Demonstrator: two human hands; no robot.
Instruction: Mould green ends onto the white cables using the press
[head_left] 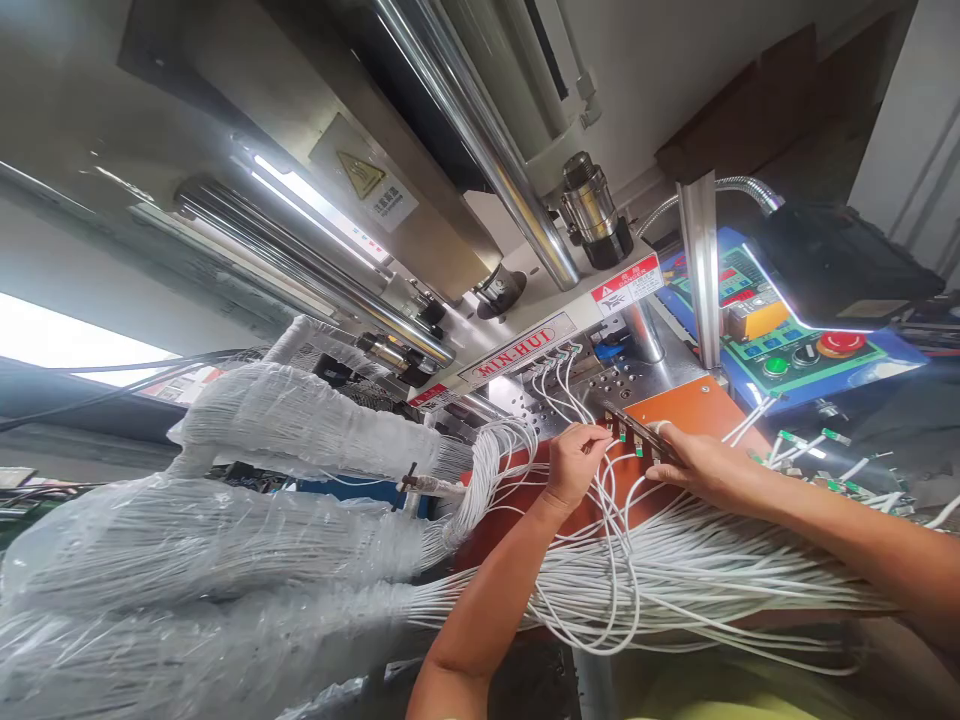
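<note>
a blue control panel (892, 362) sits at the right, bearing a green button (776, 366) and a red knob (841, 344) (a black housing (840, 262) partly covers it).

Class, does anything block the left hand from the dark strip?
Nothing visible does: the left hand is close beside the far end of the dark strip in the right hand; white cables lie below.

Guide rod (478, 140) appears polished metal, mirror-glossy. Cables (720, 570) look smooth, satin-finished plastic. Bundle wrapping (225, 540) appears wrinkled, glossy, clear plastic film. Conduit (750, 185) appears ribbed, shiny metal.
</note>
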